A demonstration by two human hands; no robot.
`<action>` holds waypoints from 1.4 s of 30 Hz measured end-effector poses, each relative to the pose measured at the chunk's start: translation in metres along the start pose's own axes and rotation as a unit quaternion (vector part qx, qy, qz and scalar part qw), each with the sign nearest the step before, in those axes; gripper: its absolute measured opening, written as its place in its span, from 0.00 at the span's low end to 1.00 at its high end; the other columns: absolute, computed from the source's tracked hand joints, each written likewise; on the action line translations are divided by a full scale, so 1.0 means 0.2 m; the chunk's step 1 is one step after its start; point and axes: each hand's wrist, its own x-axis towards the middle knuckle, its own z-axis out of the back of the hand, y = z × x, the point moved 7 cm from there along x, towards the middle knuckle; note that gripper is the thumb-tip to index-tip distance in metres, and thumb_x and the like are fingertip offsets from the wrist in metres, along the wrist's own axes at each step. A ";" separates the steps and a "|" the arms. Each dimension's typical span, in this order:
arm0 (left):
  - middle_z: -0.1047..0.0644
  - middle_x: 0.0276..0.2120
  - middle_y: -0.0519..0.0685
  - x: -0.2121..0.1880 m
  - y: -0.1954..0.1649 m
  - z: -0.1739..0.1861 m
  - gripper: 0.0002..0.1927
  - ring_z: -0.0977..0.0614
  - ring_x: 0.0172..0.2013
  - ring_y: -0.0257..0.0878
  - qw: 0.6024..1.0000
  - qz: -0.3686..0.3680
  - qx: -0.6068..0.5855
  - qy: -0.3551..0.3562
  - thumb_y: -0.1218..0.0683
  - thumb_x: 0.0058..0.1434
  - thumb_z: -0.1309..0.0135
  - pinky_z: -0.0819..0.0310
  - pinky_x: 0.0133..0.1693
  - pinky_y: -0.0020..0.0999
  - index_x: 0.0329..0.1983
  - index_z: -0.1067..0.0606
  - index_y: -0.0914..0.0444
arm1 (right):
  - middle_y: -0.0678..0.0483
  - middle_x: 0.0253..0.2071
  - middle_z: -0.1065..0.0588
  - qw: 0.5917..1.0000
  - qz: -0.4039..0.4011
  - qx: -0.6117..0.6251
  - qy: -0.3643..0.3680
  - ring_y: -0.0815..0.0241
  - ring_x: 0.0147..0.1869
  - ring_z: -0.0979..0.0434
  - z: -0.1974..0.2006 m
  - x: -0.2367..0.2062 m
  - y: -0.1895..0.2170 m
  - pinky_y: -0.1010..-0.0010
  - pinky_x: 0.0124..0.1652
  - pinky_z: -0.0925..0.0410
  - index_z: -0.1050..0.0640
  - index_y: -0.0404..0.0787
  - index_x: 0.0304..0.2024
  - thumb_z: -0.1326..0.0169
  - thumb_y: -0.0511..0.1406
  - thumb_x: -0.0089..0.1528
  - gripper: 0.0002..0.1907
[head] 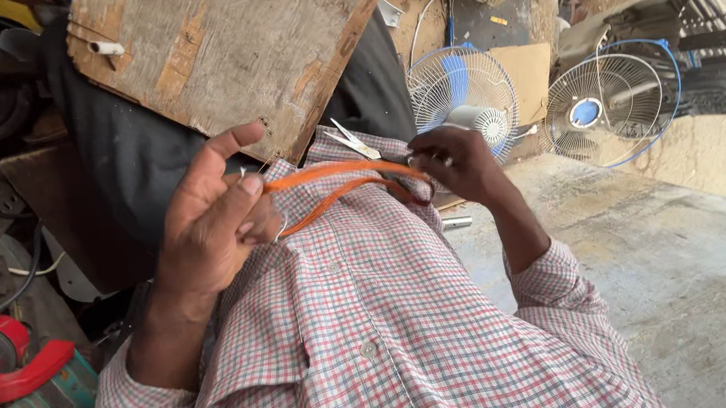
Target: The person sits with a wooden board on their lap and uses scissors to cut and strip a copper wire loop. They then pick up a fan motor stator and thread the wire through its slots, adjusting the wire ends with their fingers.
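Observation:
My left hand (211, 222) is raised in front of my checked shirt (373, 317), back of the hand toward me, pinching one end of a doubled orange wire (335, 184) between thumb and fingers. The index finger sticks up. The wire runs rightward across the shirt to my right hand (455, 161), which grips its other end with closed fingers. A small pair of metal scissors (354, 140) lies on the shirt just left of the right hand; whether that hand touches it I cannot tell.
A worn wooden board (227, 50) leans above the hands over dark cloth. Two blue-and-white table fans (463, 90) (604, 108) stand on the concrete floor (693, 271). A red-handled tool and teal motor (20, 391) sit at lower left amid cables and scrap.

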 end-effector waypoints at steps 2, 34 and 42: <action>0.39 0.19 0.40 -0.03 -0.02 -0.03 0.27 0.39 0.20 0.27 1.000 -0.006 0.012 0.023 0.58 0.72 0.55 0.38 0.27 0.29 0.72 0.44 0.69 | 0.49 0.41 0.19 0.995 0.037 -0.086 0.041 0.56 0.39 0.16 -0.06 0.01 0.08 0.67 0.38 0.24 0.17 0.37 0.46 0.35 0.35 0.56 0.16; 0.39 0.19 0.38 -0.07 -0.02 -0.09 0.28 0.41 0.21 0.25 0.996 -0.006 0.057 0.066 0.58 0.72 0.54 0.38 0.28 0.29 0.72 0.44 0.71 | 0.46 0.38 0.20 0.779 0.042 0.418 0.465 0.60 0.36 0.18 -0.03 0.25 0.20 0.73 0.37 0.23 0.25 0.25 0.59 0.30 0.36 0.55 0.34; 0.40 0.19 0.38 -0.06 -0.02 -0.11 0.29 0.40 0.20 0.27 0.995 0.001 0.075 0.066 0.57 0.72 0.55 0.38 0.27 0.30 0.73 0.45 0.70 | 0.47 0.43 0.20 0.815 0.079 0.402 0.410 0.60 0.43 0.18 -0.10 0.33 0.26 0.70 0.42 0.22 0.24 0.27 0.59 0.30 0.31 0.56 0.31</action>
